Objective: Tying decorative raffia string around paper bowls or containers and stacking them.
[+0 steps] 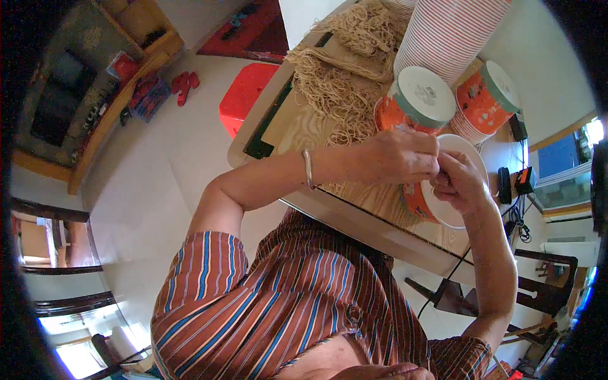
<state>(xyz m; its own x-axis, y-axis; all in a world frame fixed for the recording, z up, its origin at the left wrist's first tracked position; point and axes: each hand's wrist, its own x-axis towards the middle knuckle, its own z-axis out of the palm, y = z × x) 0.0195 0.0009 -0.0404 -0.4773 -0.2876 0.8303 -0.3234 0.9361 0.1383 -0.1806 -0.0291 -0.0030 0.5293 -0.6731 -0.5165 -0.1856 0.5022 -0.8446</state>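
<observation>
Over an orange paper tub (418, 201) with a white inside, my two hands meet at the fingertips. My left hand (402, 157), below a wrist with a silver bangle, is closed with its fingers pinched. My right hand (462, 183) is closed too, its fingers curled against the left ones above the tub's opening. Whatever is between the fingertips is hidden or too small to make out. Just beyond my left hand stands an upturned orange tub (425, 95) with a pale base. A heap of tan cords (335, 95) lies left of it on the wooden table.
A tall stack of nested tubs (449, 38) leans at the back, and another upturned tub (486, 95) tops a stack at right. Black cables (520, 218) hang off the table's right side. A red stool (244, 95) stands left of the table, a dark chair (544, 278) at lower right.
</observation>
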